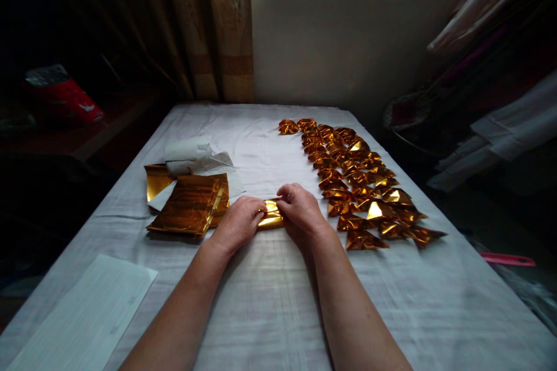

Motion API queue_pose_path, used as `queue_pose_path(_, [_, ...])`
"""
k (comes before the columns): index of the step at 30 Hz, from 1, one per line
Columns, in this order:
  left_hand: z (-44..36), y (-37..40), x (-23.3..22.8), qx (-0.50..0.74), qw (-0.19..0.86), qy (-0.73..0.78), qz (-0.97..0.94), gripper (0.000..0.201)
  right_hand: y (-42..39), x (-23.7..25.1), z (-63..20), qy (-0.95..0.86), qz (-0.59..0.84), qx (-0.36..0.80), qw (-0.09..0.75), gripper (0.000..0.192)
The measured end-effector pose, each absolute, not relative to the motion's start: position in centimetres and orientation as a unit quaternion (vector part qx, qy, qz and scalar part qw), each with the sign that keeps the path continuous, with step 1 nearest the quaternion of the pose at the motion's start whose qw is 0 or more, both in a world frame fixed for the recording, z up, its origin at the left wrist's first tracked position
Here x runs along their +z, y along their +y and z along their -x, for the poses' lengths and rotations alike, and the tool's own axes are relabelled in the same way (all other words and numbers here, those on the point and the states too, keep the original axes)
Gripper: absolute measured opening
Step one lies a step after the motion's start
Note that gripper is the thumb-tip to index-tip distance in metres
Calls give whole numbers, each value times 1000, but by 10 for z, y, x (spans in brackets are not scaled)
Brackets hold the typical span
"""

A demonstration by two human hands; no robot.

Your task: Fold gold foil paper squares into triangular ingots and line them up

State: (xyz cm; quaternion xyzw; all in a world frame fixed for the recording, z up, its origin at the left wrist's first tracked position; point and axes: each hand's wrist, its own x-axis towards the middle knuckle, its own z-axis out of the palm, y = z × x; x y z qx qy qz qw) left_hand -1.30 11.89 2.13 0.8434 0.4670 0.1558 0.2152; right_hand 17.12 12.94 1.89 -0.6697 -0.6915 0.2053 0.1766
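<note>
We've got both hands on one small gold foil sheet (270,214) right in the middle of the worktop (270,301), which is covered in a white, slightly wrinkly cloth. Our left hand (238,221) pinches the sheet's left end, fingers curled closed on it, and our right hand (301,208) does the same at the right end, fingertips pressed down on the top edge. The sheet looks folded or rolled into a short, narrow strip, super shiny and crinkly, lying flat on the cloth between the two hands.

At about 9 o'clock from the hands, just beside our left hand, sits a stack of flat gold foil sheets (189,208), square-ish and fanned out a bit, with a metallic amber sheen. Behind that, around 10 o'clock, there's some white crumpled paper wrapping (191,156) and another loose gold sheet (156,179) poking out.

From 1 to 3 o'clock runs a long double row of folded gold pieces (357,179), pointy little triangular shapes, overlapping each other and stretching toward the far edge.

Down at 7 o'clock near the front corner lies a flat white printed paper (87,319). A patterned curtain (217,23) hangs past the far end at 11 o'clock.
</note>
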Motion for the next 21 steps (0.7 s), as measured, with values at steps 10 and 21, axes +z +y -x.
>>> queue_pose_path(10, [17,120,15,184,254,446,-838,15,125,37,-181,-707,655,257,69,9])
queue_pose_path(21, [19,117,18,175,266,441,-839,14,116,48,-173,-700,682,213,4,10])
